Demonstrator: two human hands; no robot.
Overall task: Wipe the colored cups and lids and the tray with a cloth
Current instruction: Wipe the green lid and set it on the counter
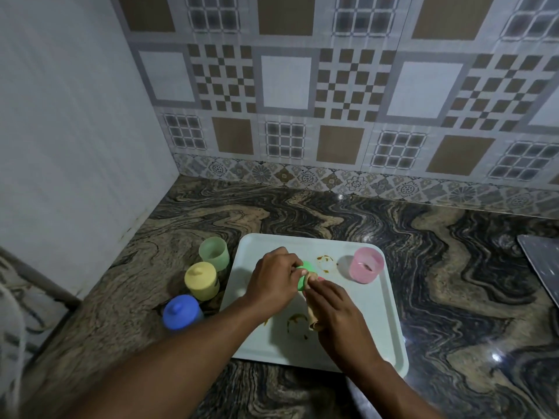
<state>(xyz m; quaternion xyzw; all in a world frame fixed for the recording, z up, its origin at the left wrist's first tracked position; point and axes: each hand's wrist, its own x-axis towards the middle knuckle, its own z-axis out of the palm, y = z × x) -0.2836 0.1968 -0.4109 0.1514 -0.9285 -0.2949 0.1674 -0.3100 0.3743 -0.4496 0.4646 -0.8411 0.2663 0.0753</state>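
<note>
Over the pale tray (390,325), my left hand (273,279) holds a green lid (303,276). My right hand (340,313) grips a tan cloth (314,319) and presses its upper end against that lid. A sliver of a pink lid (321,279) shows just behind the cloth. An open pink cup (365,265) stands on the tray's far right part. Brown stains (325,261) mark the tray near its middle, and more stains (298,323) lie near its front. Left of the tray stand an open green cup (213,254), a yellow cup with its lid on (202,281) and a blue cup with its lid on (181,313).
The tray lies on a dark swirled stone counter (453,267) in a corner, with a plain wall to the left and a tiled wall behind. A grey flat object (541,261) pokes in at the right edge.
</note>
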